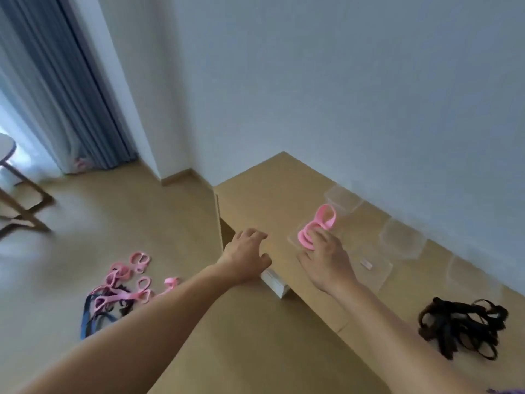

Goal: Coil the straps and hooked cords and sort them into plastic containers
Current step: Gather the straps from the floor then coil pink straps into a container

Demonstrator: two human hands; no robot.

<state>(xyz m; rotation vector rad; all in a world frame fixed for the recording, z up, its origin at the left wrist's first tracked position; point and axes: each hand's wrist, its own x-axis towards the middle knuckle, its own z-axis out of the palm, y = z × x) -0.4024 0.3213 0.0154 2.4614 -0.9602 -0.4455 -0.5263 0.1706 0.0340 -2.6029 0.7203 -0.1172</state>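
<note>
The right hand (326, 260) pinches the coiled pink strap (318, 226) over a clear container (294, 240), centre right, poised to drop it in; the left hand (247, 254) hovers spread and empty (uncoiled pink straps (122, 282) lie lower left, on the floor).

My right hand (326, 260) holds a pink coil (304, 237) over the table's (255, 200) clear containers (403, 237). Black straps (460, 322) lie tangled at its near right; pink and blue straps (119, 285) lie on the floor, left.
</note>
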